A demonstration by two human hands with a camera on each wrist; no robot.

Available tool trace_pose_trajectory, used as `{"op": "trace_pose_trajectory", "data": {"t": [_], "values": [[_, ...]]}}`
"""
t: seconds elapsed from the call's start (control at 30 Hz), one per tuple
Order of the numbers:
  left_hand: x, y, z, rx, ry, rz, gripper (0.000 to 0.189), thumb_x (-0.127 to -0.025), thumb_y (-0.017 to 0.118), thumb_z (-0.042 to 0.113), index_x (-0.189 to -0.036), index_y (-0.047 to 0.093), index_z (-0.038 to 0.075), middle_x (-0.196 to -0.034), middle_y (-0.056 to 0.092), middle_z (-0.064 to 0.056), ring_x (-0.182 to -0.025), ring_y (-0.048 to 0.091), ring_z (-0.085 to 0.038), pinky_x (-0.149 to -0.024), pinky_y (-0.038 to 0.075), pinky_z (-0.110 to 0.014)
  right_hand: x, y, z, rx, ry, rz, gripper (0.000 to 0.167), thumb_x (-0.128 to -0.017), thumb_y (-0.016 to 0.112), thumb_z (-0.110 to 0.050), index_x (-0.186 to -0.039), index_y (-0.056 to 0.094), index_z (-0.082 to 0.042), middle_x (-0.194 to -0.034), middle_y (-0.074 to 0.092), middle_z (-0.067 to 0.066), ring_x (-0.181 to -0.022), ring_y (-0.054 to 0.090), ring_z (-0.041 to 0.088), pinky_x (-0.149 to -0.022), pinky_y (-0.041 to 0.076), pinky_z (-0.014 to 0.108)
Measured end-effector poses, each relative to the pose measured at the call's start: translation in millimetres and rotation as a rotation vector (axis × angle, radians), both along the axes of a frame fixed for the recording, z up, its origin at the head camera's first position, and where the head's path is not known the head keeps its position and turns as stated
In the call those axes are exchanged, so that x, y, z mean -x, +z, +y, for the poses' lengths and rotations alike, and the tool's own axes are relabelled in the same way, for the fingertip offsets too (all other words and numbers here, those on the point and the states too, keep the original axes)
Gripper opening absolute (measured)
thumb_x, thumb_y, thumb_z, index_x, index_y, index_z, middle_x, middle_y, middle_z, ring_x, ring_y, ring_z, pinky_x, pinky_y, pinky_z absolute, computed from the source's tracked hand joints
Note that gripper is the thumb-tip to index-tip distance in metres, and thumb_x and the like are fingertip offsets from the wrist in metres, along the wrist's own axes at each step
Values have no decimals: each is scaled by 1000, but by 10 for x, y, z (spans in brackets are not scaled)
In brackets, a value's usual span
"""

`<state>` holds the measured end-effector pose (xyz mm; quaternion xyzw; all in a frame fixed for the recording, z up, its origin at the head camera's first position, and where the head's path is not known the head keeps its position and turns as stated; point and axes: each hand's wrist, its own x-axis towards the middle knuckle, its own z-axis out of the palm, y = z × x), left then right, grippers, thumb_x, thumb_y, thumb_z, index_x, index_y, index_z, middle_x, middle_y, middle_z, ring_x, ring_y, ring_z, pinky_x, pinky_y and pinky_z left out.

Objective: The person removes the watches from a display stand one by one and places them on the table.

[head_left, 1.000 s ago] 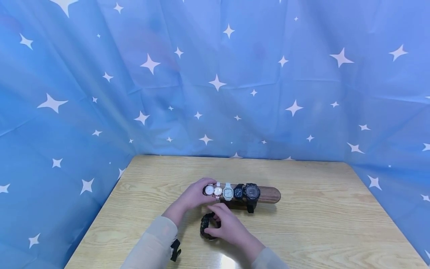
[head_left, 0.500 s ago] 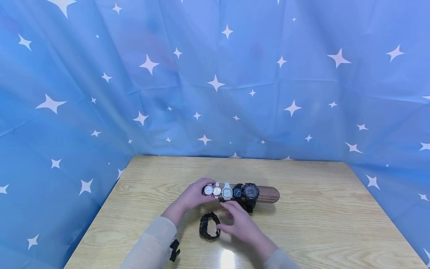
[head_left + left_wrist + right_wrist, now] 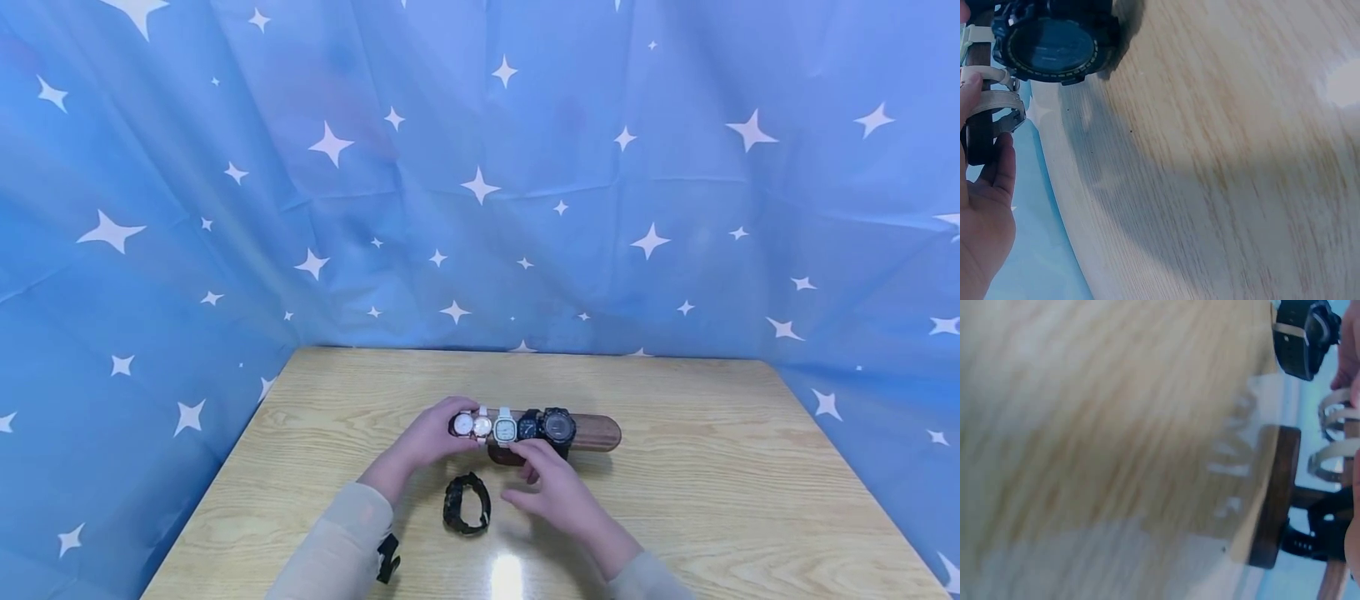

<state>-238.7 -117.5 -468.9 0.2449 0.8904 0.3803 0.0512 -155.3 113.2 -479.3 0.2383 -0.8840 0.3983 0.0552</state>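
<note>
My left hand (image 3: pixel 431 432) grips the left end of a wooden watch stand, thumb on the near side. Across its bar (image 3: pixel 596 433) sit several watches: two small round white-strapped ones, a square white watch (image 3: pixel 505 429), a square black watch (image 3: pixel 528 427) and a large round black watch (image 3: pixel 558 425). My right hand (image 3: pixel 555 490) is just in front of the stand, fingers loosely bent, index fingertip by the square white watch; I cannot tell whether it touches. Nearer me, a loose black sports watch (image 3: pixel 450 504) lies with its strap looped, touched by neither hand.
The stand's dark base (image 3: pixel 1275 500) rests on the wooden table (image 3: pixel 712 483). A blue star-patterned cloth (image 3: pixel 480 250) hangs behind and at the sides. A small black piece (image 3: pixel 387 558) shows beside the left sleeve.
My right hand has come away from the loose black watch, moving right toward the middle of the stand. The loose watch stays on the table. My left hand keeps its grip.
</note>
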Motion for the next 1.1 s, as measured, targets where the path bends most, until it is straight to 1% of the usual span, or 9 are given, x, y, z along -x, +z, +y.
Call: {"op": "trace_pose_trajectory", "data": {"t": [0.23,0.47,0.6,0.7,0.9,1.1], "values": [[13,-12,-12,15,-1,11,60,-77,77,29,-130,53,15,-133,51,-1,-117,50,-22,-99,39,-40,-3,97,126,12,-36,-24,68,-73,80,-29,-130,53,-5,-117,55,4,-81,53,8,-72,50,22],[13,-18,2,17,-4,-3,60,-78,77,29,-131,53,16,-133,51,-1,-117,50,-22,-99,40,-40,16,114,234,1,-65,-32,67,-73,80,-29,-130,53,-6,-121,53,-2,-80,55,10,-72,50,22],[16,-23,2,12,-11,7,58,-78,77,27,-130,53,15,-132,51,-1,-117,50,-21,-98,40,-39,22,125,266,5,-83,-46,68,-72,80,-31,-130,53,-7,-122,53,-1,-79,54,9,-71,50,22],[19,-32,-7,8,-14,11,57,-78,77,27,-129,53,14,-132,51,-2,-117,50,-21,-98,40,-38,23,140,276,14,-88,-53,67,-72,79,-29,-130,53,-7,-123,52,1,-78,55,10,-70,51,23],[14,-25,-15,9,-10,0,57,-78,77,27,-129,53,14,-132,51,-1,-116,51,-20,-97,41,-37,30,141,315,20,-95,-34,65,-72,80,-22,-129,54,-5,-124,52,5,-77,55,10,-68,51,21],[7,-5,-5,10,-9,-2,57,-78,77,30,-128,54,15,-131,51,-1,-115,51,-20,-97,41,-37,70,167,372,6,-114,-1,64,-72,81,-20,-128,55,-5,-123,54,6,-76,55,10,-66,51,21]]}}
